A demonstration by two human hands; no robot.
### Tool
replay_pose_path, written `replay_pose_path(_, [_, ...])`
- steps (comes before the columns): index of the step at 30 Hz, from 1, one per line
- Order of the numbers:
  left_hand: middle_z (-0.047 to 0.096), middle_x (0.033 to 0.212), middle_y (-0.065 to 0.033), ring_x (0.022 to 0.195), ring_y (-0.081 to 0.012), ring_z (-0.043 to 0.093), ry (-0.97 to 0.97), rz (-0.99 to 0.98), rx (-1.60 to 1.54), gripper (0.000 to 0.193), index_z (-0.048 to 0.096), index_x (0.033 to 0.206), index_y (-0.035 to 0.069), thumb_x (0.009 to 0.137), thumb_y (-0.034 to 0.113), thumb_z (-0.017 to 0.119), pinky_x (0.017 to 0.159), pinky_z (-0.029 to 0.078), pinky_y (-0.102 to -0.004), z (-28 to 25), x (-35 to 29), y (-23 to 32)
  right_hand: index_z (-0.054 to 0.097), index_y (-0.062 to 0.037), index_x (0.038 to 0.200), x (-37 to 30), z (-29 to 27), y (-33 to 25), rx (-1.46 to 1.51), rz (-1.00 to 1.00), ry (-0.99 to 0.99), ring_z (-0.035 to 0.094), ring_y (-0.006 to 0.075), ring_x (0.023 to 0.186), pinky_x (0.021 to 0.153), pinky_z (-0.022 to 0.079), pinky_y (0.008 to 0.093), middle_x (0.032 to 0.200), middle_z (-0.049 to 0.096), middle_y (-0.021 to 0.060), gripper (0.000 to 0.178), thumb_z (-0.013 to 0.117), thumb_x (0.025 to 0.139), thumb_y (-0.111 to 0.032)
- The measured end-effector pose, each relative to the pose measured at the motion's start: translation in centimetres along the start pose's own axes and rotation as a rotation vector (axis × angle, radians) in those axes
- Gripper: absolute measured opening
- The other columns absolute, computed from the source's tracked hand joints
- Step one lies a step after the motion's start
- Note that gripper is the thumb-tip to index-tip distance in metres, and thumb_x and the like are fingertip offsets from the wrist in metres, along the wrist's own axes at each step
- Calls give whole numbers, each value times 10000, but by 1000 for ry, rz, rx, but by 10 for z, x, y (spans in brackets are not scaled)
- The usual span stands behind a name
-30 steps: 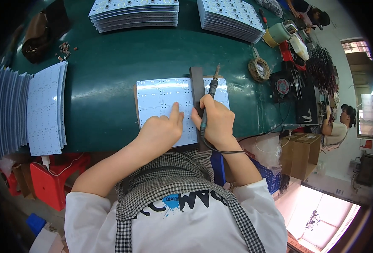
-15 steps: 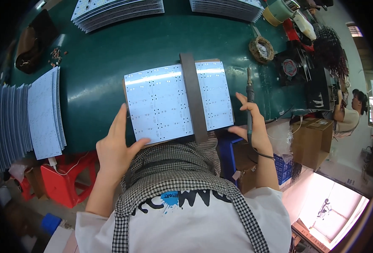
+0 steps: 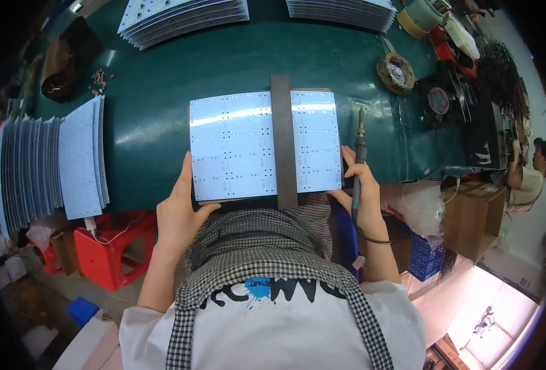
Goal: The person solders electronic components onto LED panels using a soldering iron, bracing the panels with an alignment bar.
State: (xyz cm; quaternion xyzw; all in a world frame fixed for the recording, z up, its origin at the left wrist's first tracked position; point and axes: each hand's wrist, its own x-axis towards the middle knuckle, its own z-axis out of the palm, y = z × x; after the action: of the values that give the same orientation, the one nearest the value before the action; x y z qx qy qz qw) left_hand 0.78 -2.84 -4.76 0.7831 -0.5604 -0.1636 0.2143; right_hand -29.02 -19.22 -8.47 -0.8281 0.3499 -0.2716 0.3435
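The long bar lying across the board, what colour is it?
The bar is dark brownish grey. It shows best in the head view, across the pale board.

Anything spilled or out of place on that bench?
Yes: small loose bits lie scattered on the green tabletop beside the brown bag. They look untidy against the orderly stacked boards.

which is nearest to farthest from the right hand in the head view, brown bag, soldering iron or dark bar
1. Soldering iron: held in the right hand.
2. Dark bar: left of the hand, across the white board.
3. Brown bag: far left.
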Motion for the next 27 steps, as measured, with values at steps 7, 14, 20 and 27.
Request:
replay_pose_path(7, [536,1318,-131,975,-292,649,116,59,149,763,450,1345,41,688,209,798,730,546,-329,-17,6,19,472,-54,942,5,-11,-33,-87,230,166,604,345,1047,869,477,367,1129,624,190,456,827,661,-108])
replay_pose_path(14, [558,1302,-86,620,-243,658,-42,263,200,404,575,1188,36,810,155,656,564,533,-321,18,39,55,501,-79,877,65,46,-82,-427,1,175,595,247,572,472,442,352,683,567,72,321,740,771,-264])
replay_pose_path(20, [578,1277,-68,563,-212,644,-26,313,268,405,596,1154,36,750,66,620,512,522,-312,25,43,45,482,-81,903,78,66,-82,-465,21,113,596,251,552,444,431,364,663,579,76,320,717,774,-256])
replay_pose_path(27, [587,1264,-74,505,-163,611,-16,336,287,382,606,1126,29,750,87,635,481,505,-282,25,44,44,475,-76,898,81,71,-75,-402,8,118,599,260,543,449,440,368,673,594,86,294,702,775,-216])
